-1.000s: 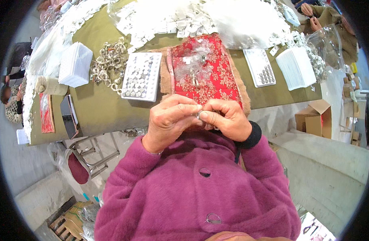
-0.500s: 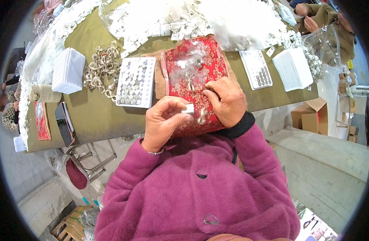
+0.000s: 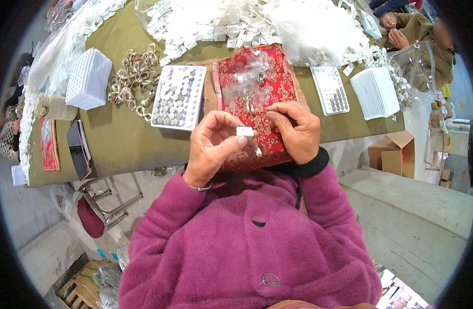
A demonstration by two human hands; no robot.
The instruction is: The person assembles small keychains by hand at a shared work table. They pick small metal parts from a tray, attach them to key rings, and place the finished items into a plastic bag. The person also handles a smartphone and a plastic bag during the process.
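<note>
While the left hand (image 3: 211,147) pinches a small white plastic piece (image 3: 245,132) between thumb and fingertips above the red brocade cloth (image 3: 275,87), the right hand (image 3: 297,129) rests on that cloth, fingers curled — whether it holds anything cannot be told. Left of the cloth — a white tray of silver studs (image 3: 178,97).

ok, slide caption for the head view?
Left hand pinches a small white tag; right hand rests on the red cloth.

Two hands (image 3: 216,147) (image 3: 298,131), one red cloth (image 3: 257,82), two filled trays (image 3: 178,97) (image 3: 331,90), two white tray stacks (image 3: 88,78) (image 3: 375,91).
</note>
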